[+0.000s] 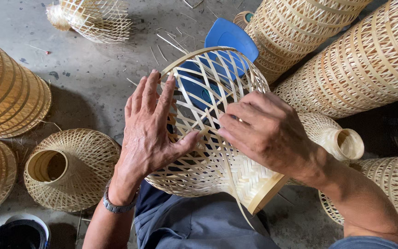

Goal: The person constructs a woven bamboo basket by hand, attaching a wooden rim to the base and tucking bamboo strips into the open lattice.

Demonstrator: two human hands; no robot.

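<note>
Bamboo strips are forming the large open-weave bell-shaped lampshade frame that is lying tilted across the person's lap, its solid rim toward the knees. Left hand is pressing flat against the lattice, fingers spread wide, thumb hooked on a strip. Right hand is pinching a thin loose bamboo strip, fingers curled narrow. Weaving appears midway; threading that strip onward probably needs steady bracing.

- Pale split-bamboo strips are forming the open-weave basket, matt and dry-looking.
- A smooth blue plastic stool is showing through the weave.
- A metal-link watch is glinting dully.
- Rough grey concrete floor is lying stained and strewn with slivers.
</note>
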